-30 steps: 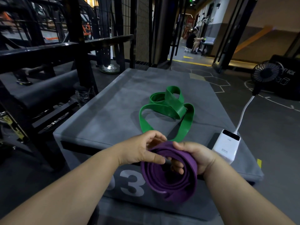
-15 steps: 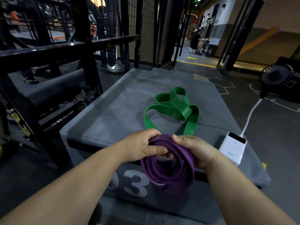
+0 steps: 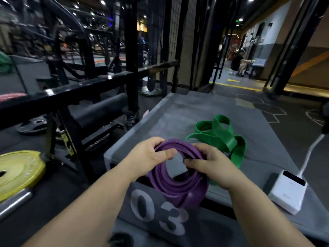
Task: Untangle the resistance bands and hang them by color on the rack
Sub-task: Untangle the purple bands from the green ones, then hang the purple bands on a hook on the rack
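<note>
Purple band (image 3: 178, 184): coiled in several overlapping loops, held in the air over the bench's (image 3: 178, 111) near edge.
Left hand (image 3: 149, 155): thumb and fingers pinch the coil's upper left.
Right hand (image 3: 211, 168): curled round the coil's upper right.
Green band (image 3: 222, 134): lies knotted on the bench top, untouched.
Rack (image 3: 71, 90): black bars left of the bench; no band seen on it.
Risk, tangle: pulling the wrong loop would likely tighten the twist.
Risk, slip: a stretched loop released by one hand could snap back.
Risk, power bank (image 3: 286, 193): at the bench's near right corner; a swinging loop could snag its cable (image 3: 309, 154).
</note>
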Motion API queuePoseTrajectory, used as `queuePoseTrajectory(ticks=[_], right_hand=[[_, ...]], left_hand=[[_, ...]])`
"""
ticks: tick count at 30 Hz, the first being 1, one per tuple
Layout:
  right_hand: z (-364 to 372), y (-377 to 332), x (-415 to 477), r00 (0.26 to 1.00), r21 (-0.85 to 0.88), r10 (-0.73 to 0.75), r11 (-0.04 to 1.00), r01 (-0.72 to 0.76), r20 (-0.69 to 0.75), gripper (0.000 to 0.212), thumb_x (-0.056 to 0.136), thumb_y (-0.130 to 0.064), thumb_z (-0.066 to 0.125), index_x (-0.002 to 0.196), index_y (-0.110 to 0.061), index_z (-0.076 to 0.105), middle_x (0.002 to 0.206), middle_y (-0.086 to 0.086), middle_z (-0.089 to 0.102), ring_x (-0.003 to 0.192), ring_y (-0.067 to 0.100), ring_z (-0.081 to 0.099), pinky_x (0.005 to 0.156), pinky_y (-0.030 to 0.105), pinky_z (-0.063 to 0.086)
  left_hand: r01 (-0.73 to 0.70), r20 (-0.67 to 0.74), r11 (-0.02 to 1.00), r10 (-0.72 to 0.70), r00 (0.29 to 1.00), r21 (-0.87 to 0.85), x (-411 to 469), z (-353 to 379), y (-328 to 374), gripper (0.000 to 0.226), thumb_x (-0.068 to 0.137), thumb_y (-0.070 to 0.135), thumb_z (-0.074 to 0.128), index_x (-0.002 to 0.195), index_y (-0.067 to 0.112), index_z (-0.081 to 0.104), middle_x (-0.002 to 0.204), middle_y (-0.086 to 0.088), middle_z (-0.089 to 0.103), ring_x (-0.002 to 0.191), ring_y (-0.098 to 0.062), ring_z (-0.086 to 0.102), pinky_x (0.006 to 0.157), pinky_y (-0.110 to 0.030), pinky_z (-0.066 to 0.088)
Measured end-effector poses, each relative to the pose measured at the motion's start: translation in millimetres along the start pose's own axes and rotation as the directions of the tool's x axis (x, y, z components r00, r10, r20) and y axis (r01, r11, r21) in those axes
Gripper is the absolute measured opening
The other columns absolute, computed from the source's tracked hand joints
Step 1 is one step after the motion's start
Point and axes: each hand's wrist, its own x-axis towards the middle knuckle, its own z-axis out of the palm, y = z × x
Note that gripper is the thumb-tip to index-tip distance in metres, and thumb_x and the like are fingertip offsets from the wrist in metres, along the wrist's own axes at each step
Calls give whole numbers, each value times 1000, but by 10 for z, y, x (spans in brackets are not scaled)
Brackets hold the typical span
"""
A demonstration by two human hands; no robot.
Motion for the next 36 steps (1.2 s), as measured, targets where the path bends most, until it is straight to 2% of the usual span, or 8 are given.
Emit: queuePoseTrajectory(ticks=[4,8,13,17,23,27,32,36], right_hand=[[252,-374,190,990,34,-24,999,20,142,35,71,-22,81,103,-23,68,86,0,70,78,14,66,77,31,51],[559,-718,420,975,-91,-78,991,99,207,26,70,-18,81,93,-18,69,74,-3,66,69,8,61,73,30,48],[909,-1120,623,899,192,-232,966,171,371,19,77,-1,71,94,-10,69,76,1,70,74,12,66,80,29,48],[1183,-1468,763,843,414,-353,893,175,406,19,76,-4,62,95,-2,62,71,2,68,61,11,63,58,21,50],[1454,-1894,959,826,506,-403,846,170,395,12,79,-12,62,78,-19,71,60,4,52,49,10,47,47,20,41],[1577,-2072,1061,838,563,-381,819,109,391,8,78,-16,64,83,-12,61,60,2,46,50,11,42,54,28,32],[1819,-2273,1124,831,577,-391,810,105,396,16,79,-24,65,65,-18,62,59,4,42,48,14,37,51,28,30],[1991,-2484,1142,787,531,-443,829,176,431,27,86,-24,65,59,-24,66,58,-1,46,52,14,39,52,28,34]], left_hand=[[-8,-79,986,-5,997,-167,-173,-399,115,39,72,51,77,92,20,66,82,1,73,80,-17,70,91,-46,53],[-20,-175,985,-10,984,-170,-348,-797,242,30,77,43,74,90,17,64,74,-3,71,68,-21,67,81,-47,54],[-15,-282,981,-41,958,-195,-606,-1320,350,25,75,33,79,89,16,67,77,-9,72,66,-21,66,76,-45,54],[-28,-381,973,-63,922,-229,-760,-1663,456,25,69,33,83,88,22,72,80,-9,74,75,-27,70,81,-45,57],[-97,-463,960,-36,886,-261,-922,-2004,653,44,65,36,79,105,21,67,89,0,73,81,-15,70,78,-33,53],[-60,-499,960,-87,862,-272,-1035,-2126,701,32,77,30,78,107,25,65,92,-2,74,84,-18,72,88,-44,55],[-40,-671,975,-121,732,-219,-1115,-2206,724,33,60,43,66,90,31,65,72,1,71,69,-21,67,77,-45,55],[-94,-825,983,-81,559,-160,-1144,-2239,735,14,76,43,62,86,34,61,69,5,64,69,-21,60,67,-37,45]])
